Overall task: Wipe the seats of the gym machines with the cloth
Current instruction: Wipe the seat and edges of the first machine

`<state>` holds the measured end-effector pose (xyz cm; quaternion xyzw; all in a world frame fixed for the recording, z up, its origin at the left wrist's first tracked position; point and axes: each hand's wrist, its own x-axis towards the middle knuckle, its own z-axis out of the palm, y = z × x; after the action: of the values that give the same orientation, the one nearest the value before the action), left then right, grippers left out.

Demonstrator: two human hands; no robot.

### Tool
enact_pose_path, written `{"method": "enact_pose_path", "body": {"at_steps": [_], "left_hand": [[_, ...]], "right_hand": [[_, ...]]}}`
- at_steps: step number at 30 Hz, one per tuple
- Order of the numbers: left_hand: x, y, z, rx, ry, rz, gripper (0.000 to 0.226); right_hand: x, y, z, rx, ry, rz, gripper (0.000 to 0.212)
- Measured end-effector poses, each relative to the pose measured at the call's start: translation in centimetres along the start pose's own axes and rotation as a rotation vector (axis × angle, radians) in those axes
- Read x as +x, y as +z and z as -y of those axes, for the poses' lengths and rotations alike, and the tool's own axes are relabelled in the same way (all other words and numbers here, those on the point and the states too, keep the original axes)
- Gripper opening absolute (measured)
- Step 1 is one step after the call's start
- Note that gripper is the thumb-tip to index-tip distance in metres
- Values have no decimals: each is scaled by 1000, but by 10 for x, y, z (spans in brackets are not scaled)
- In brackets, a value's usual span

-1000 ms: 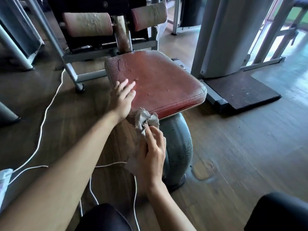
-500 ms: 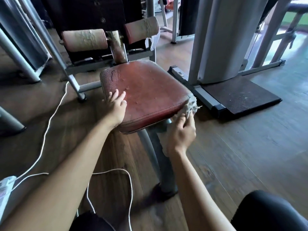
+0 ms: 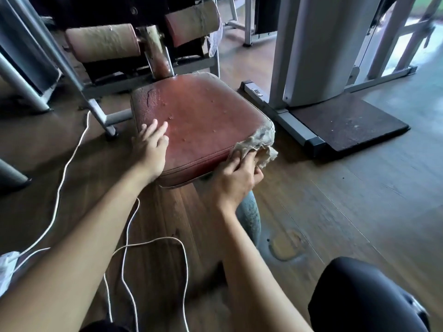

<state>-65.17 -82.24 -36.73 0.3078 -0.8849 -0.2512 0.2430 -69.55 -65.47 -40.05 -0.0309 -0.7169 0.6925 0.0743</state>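
R hand (image 3: 236, 178), cloth (image 3: 260, 144) still at seat (image 3: 203, 116) corner

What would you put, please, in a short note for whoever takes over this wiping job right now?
Left hand: fingers straight, resting flat on the near-left part of the red seat, steadying it.
Right hand: grips the grey cloth, pressed against the seat's near-right corner.
Done: the corner edge is under the cloth now; how much of the top has been wiped cannot be told from here.
Left: probably finish this seat's top and edges, then move on to the seats of the other machines, none of which are in view.
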Motion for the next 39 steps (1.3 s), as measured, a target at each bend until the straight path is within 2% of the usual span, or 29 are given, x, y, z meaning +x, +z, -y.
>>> {"method": "enact_pose_path", "body": {"at_steps": [4, 6, 11, 14, 19, 21, 27, 30, 35, 39], "left_hand": [[0, 0, 0, 27, 3, 16, 70], [2, 1, 4, 48, 31, 10, 73], [6, 1, 13, 81, 69, 36, 78], [3, 1, 6, 59, 44, 11, 69], [0, 3, 2, 31, 27, -28, 68], [-1, 3, 0, 15, 5, -32, 67], [-1, 4, 1, 15, 23, -45, 60], [-2, 3, -1, -15, 4, -42, 64], [-2, 5, -2, -32, -8, -45, 56], [-4, 4, -2, -25, 1, -37, 51]], "right_hand": [[22, -3, 1, 47, 84, -48, 45], [2, 0, 5, 114, 158, -47, 38], [-59, 6, 13, 95, 74, 51, 57], [-18, -4, 15, 62, 91, 8, 45], [76, -23, 18, -7, 185, -22, 34], [69, -21, 20, 14, 187, -19, 33], [-38, 0, 20, 101, 169, 107, 37], [-18, -3, 18, 80, 166, 79, 45], [48, -21, 24, 26, 179, -10, 38], [25, -19, 23, 83, 191, 41, 41]]}}
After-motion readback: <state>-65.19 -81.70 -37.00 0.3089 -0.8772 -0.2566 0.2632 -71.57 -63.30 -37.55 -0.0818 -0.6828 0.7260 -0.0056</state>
